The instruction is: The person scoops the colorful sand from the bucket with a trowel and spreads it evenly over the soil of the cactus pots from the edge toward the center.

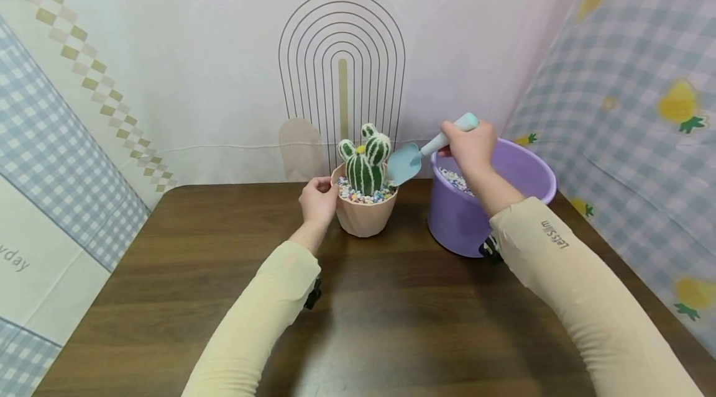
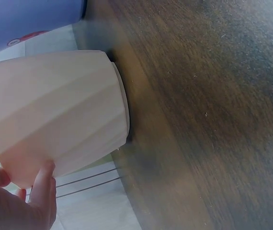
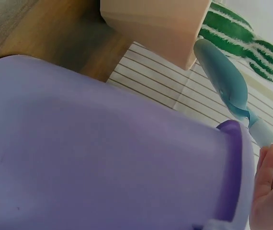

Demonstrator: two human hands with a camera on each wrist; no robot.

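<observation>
Two hands are at work on a dark wood-grain table [image 1: 391, 322], and we take the materials first. Our left hand [image 1: 317, 199] has its fingers curled against the left wall of a peach pot [image 1: 365, 215], a matte plastic tub with faceted, slanting panels and a thin foot ring that shows in the left wrist view [image 2: 60, 115]. In that pot stands a toy cactus [image 1: 366, 161], green with white fuzzy ribs and rounded lobes, bedded in small multicoloured pebbles [image 1: 358, 195]. The pot sits near the far edge of the table, at about twelve o'clock from us.

Our right hand [image 1: 472, 147] has its fingers clamped round the pale handle of a light blue trowel [image 1: 414, 158]; the smooth, scoop-shaped blade hangs just at three o'clock of the cactus, above the pot's rim. From the right wrist view we see the blade [image 3: 222, 79] edge-on, glossy and curved.

At three o'clock of the pot, close beside it but apart, stands a purple bucket [image 1: 464, 223], smooth plastic with a rolled rim, holding more of the same pebbles [image 1: 454, 178]. Our right forearm crosses over its near rim and hides part of the inside.

Behind, at twelve o'clock, hangs a pale cloth backdrop [image 1: 341, 74] printed with nested arches; checked cloths [image 1: 643, 105] with pineapple prints close the sides.
</observation>
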